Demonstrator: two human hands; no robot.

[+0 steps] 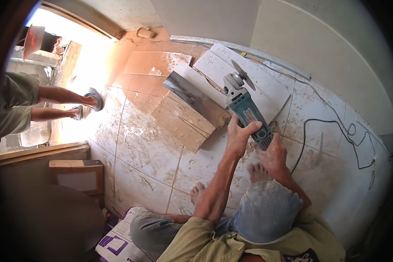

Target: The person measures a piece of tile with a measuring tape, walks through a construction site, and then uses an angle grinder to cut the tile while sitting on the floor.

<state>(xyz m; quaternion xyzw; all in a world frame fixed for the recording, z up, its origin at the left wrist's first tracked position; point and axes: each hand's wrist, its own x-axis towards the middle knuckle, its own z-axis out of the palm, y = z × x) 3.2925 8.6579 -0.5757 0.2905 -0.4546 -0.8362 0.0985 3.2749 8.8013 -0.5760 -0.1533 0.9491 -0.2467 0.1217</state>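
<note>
Head view: just off the middle toward two o'clock, the angle grinder (249, 112) is in the left hand (236, 137), whose fingers close round the casing with the thumb laid across its top. The right hand (274, 156) sits at the tail, toward four o'clock; it seems to touch the housing, but its fingers are partly hidden, so I cannot tell how far they curl or whether they bear weight. This placing probably steadies the machine from two points and leaves the disc (243, 75) at the far end, away from both hands. The black cord (305, 133) loops out toward three o'clock, perhaps to lie clear of the blade. A dark grey slab (188, 92) at twelve o'clock rests against a dusty brown block (183, 120) toward ten, which may serve as its support. White panels (266, 89) lie flat at one to two o'clock, beneath and beyond the grinder's head. The grinder itself has a teal body, a bare grey metal gear head and a black vented tail; its thin, round disc stands nearly edge-on, tilted, and whether it spins is impossible to tell.
</note>
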